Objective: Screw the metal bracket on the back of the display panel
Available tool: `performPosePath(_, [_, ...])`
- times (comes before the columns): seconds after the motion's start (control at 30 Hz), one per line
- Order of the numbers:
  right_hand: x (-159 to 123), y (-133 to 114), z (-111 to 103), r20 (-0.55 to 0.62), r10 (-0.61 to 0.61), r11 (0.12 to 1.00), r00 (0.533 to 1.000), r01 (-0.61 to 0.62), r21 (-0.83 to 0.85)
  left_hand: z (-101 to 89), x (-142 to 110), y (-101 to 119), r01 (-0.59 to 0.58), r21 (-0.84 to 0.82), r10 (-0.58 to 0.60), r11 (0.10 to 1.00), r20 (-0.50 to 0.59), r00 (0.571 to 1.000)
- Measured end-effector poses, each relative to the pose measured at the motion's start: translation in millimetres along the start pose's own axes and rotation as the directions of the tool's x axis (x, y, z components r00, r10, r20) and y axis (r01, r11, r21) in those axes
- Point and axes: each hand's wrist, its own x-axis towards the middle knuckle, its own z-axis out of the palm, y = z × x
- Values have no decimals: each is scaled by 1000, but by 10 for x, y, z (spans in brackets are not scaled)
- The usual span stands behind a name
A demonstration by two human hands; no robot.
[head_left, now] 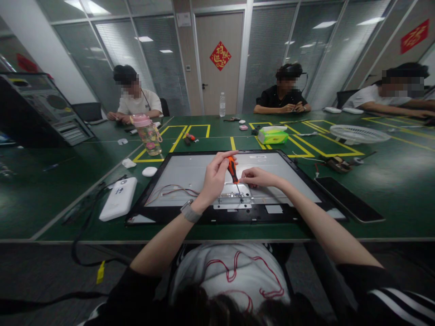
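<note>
My left hand (215, 175), with a grey watch on its wrist, is closed round the orange and black handle of a screwdriver (232, 170). The shaft points down, its tip at the metal bracket (249, 199) on the back of a flat display panel (183, 170). Just right of the shaft is my right hand (258, 177), fingers curled; something small and dark shows beneath them, too hidden to name. The panel lies flat, a grey metal sheet in a black frame. Thin wires (170, 189) run across its left part.
Left of the panel are a white power bank (118, 199) and a white round case (149, 171); a black phone (348, 198) lies right. Beyond stand a pink-lidded bottle (147, 138), a green tissue pack (273, 135) and a fan grille (359, 134). Three people sit across the table.
</note>
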Motion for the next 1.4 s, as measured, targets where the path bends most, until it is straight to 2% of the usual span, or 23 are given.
performPosePath(0.1, [4,1,1,-5,-2,1000,1000,2,5,14,0,-6,32,-53,-30,998,31,999])
performPosePath(0.27, [5,2,-4,11,-30,1000,999,30,0,49,-12,-1,21,-1,-21,1000,33,999])
performPosePath(0.47, [4,5,1,3,4,1000,1000,-4,-2,21,0,-33,87,-202,-69,975,94,993])
performPosePath(0.7, [2,0,3,-1,-1,1000,1000,1,8,27,-8,4,-4,31,4,1000,4,1000])
performPosePath(1.13, [4,-5,-3,17,-3,1000,1000,3,-4,12,-10,-5,65,-178,-42,982,129,991])
performPosePath(1.23, [3,-4,0,11,-12,1000,1000,12,-3,25,-17,-20,46,-124,-33,991,107,994])
performPosePath(1.4, [1,7,-1,6,-17,1000,1000,17,24,36,-20,3,3,40,-3,999,5,1000])
